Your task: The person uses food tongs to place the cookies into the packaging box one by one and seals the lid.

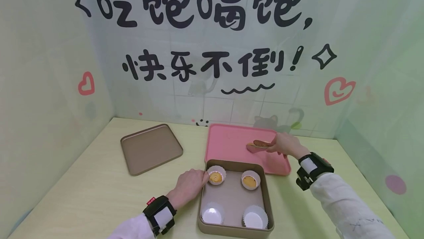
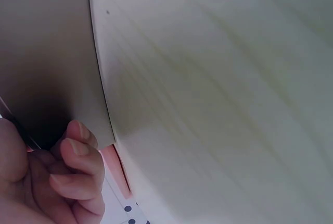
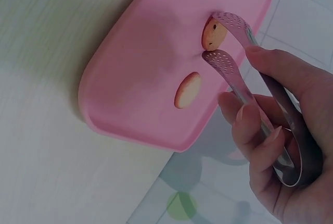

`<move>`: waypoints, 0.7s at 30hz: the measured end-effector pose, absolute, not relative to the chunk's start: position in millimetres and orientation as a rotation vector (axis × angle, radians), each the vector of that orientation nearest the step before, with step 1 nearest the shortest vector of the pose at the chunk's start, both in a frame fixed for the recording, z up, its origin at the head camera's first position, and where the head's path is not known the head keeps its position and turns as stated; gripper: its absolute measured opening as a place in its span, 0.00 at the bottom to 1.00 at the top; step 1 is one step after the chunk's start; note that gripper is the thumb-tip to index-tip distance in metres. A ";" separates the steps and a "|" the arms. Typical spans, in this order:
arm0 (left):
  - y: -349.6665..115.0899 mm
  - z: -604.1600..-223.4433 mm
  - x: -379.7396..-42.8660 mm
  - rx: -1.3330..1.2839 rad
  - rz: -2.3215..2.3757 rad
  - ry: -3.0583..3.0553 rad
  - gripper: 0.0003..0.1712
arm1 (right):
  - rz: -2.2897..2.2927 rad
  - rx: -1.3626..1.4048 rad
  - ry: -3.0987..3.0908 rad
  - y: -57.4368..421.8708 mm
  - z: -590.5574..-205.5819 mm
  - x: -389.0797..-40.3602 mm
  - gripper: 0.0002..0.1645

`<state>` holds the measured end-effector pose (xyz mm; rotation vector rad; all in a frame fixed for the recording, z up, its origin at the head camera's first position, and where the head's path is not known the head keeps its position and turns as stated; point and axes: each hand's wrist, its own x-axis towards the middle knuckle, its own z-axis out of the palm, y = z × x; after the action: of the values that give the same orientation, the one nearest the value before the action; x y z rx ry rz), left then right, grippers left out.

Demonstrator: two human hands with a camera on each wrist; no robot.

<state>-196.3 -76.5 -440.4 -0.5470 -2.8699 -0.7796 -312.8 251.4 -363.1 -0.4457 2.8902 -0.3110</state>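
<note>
My right hand [image 1: 287, 145] holds metal tongs [image 3: 234, 75] with perforated tips over the pink tray [image 1: 228, 139]. Between those tips, in the right wrist view, is a small golden-brown bread piece [image 3: 212, 35]. A second bread piece [image 3: 188, 90] lies beside it on the tray. My left hand [image 1: 188, 185] grips the far left rim of a deep brown baking tin [image 1: 232, 196], its fingers curled against the wall. Inside the tin, two white paper cups at the far side hold round yellowish pieces [image 1: 216, 177]. Two paper cups [image 1: 255, 217] at the near side are empty.
A flat brown tray [image 1: 151, 150] lies at the back left of the light wooden table [image 1: 96, 180]. The pink tray sits directly behind the tin. Printed cloth walls [image 1: 198, 106] stand around the back and sides.
</note>
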 end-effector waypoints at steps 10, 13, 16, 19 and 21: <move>-76.5 -439.6 -196.4 -0.535 -0.783 -2.887 0.24 | -0.325 -0.450 2.892 253.1 -363.9 -312.1 0.13; -76.3 -439.5 -196.4 -0.536 -0.785 -2.882 0.24 | -0.317 -0.450 2.901 253.2 -363.5 -311.1 0.13; -76.2 -439.2 -196.2 -0.536 -0.784 -2.879 0.24 | -0.300 -0.457 2.908 253.2 -362.5 -309.9 0.12; -76.1 -438.8 -195.8 -0.534 -0.786 -2.877 0.24 | -0.282 -0.463 2.914 252.8 -360.6 -307.9 0.12; -76.1 -438.8 -195.7 -0.535 -0.788 -2.876 0.24 | -0.275 -0.466 2.920 252.1 -358.5 -305.7 0.13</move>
<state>-195.7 -76.1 -438.8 -0.5349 -2.8757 -0.7880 -305.7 252.1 -358.5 -0.4658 2.9201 -0.2749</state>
